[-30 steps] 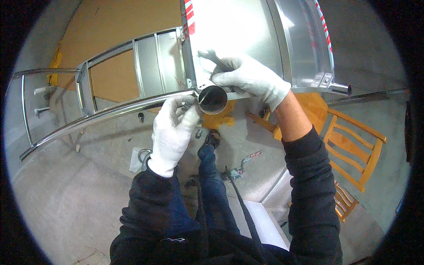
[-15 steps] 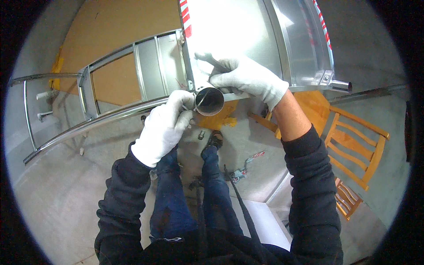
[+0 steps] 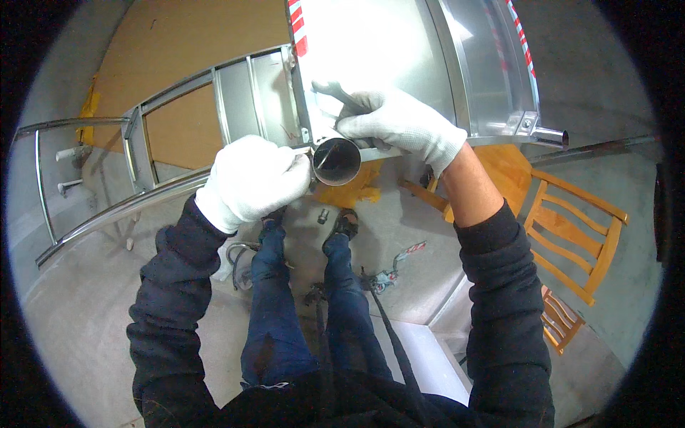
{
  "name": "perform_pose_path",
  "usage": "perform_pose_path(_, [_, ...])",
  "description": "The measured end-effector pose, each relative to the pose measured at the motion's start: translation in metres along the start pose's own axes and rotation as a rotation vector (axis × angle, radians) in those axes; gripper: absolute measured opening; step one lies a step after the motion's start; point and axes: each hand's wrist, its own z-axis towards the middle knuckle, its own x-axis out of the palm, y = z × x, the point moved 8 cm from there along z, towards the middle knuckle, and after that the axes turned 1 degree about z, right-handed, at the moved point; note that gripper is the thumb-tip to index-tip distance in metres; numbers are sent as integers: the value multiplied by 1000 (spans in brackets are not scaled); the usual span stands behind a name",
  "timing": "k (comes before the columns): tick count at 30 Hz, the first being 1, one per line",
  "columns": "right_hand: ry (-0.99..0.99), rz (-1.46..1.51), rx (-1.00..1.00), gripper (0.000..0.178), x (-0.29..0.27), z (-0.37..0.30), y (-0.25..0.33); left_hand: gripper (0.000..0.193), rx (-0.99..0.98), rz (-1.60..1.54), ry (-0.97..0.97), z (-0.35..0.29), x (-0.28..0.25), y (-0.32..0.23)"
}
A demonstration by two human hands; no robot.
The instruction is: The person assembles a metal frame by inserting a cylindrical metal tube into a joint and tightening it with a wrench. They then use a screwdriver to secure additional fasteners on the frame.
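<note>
My right hand, in a white knit glove, is closed around a dark wrench. The wrench's head points up and left over the bright metal panel. Just below the wrench, the round open end of a metal tube faces me. My left hand, gloved in white too, is closed with thumb and fingertips against the tube's left side, above the curved metal rail. Whatever its fingers pinch is hidden.
A metal frame with crossbars extends left of the tube. A short tube stub sticks out at the panel's right corner. Wooden chairs stand at the right. A small metal piece and a tangled strap lie on the floor.
My left hand has turned over and risen slightly, its back now facing up beside the tube. The right hand and wrench have hardly moved.
</note>
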Motion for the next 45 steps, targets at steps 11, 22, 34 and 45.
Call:
perform_pose_path(11, [5, -14, 23, 27, 1, 0, 1, 17, 94, 93, -128, 6, 0, -4])
perform_pose_path(22, [16, 46, -18, 28, 1, 2, -4, 14, -17, 117, -198, -6, 12, 11])
perform_pose_path(34, [39, -53, -9, 28, 1, 7, -5, 18, -231, 37, -260, -21, 33, 19])
perform_pose_path(45, [22, -124, -48, 30, -4, 7, -5, 34, -819, -486, -394, -66, 105, 9])
